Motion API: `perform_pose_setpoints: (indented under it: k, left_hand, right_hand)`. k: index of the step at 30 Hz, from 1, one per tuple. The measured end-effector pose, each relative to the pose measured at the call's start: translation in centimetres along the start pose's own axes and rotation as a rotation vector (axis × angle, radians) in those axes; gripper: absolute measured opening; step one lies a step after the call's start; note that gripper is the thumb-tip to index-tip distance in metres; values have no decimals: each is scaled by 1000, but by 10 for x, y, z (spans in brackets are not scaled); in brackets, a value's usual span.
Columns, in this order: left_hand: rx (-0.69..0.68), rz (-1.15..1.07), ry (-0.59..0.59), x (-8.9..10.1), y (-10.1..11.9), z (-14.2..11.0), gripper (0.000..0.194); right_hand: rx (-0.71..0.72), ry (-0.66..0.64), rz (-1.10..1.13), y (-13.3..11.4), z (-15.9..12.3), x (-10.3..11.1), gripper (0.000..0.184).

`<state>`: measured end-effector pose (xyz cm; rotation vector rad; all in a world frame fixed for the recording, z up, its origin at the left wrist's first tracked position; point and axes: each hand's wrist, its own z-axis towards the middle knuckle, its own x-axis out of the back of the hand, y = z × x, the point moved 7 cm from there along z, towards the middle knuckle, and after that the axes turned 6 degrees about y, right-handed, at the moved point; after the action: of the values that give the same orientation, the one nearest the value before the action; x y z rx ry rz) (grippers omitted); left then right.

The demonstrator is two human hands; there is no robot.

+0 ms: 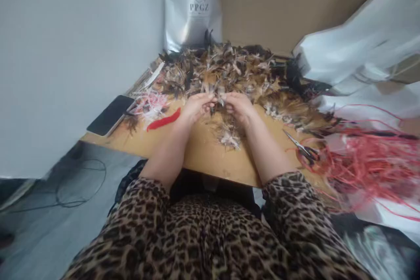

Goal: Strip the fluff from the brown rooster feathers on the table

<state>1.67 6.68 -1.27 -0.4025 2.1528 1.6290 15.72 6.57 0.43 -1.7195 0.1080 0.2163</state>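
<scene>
My left hand (197, 107) and my right hand (240, 107) meet over the middle of the table, fingers pinched close together. Between the fingertips are small feathers (220, 92), pale and dark, blurred at the tips. Right behind the hands lies a wide heap of brown, black and whitish feathers (229, 63). A small tuft of feathers with a white fluffy base (229, 140) rests on the bare wood between my forearms. To the left of my left hand is a red fuzzy strip (164, 120).
A phone (110, 115) lies at the table's left edge, beside pink and white strands (151, 104). On the right are scissors (303, 148) and a tangled pile of red strings (377, 162). A silver bag (193, 22) stands at the back; white bags (354, 48) hang over the right side.
</scene>
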Motion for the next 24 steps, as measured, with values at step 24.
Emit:
perform_pose_setpoints:
  k: [24]
  left_hand:
    - [119, -5, -57, -16, -6, -12, 9]
  right_hand:
    - [105, 167, 57, 1, -3, -8, 29]
